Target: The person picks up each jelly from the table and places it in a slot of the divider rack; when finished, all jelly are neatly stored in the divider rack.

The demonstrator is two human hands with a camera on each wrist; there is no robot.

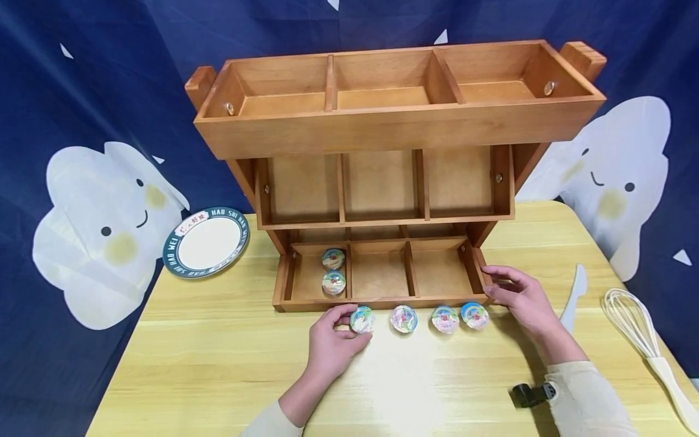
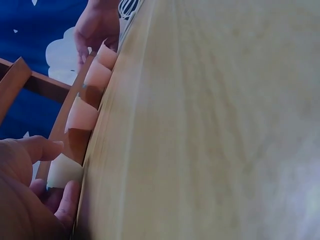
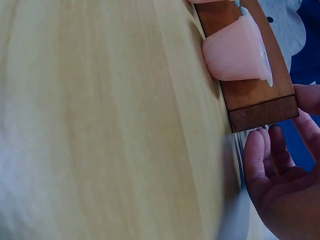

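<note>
My left hand point(image 1: 334, 345) has its fingers curled round a small jelly cup point(image 1: 362, 319) with a printed foil lid, on the table at the rack's front edge. In the left wrist view this pale cup point(image 2: 65, 171) sits between the fingers, with a small gap below the upper fingertip. To its right stand three more jelly cups point(image 1: 404, 319), in a row. My right hand point(image 1: 519, 296) touches the right end of the wooden rack's bottom tray point(image 1: 382, 303) with loosely bent fingers. Two cups point(image 1: 333, 283) lie in that tray's left compartment.
The wooden rack point(image 1: 398, 130) rises in three tiers, each with three compartments. A green-rimmed plate point(image 1: 172, 250) leans at the back left. On the right lie a pale knife point(image 1: 573, 297) and a whisk point(image 1: 650, 346). A dark blue curtain point(image 1: 273, 24) hangs behind.
</note>
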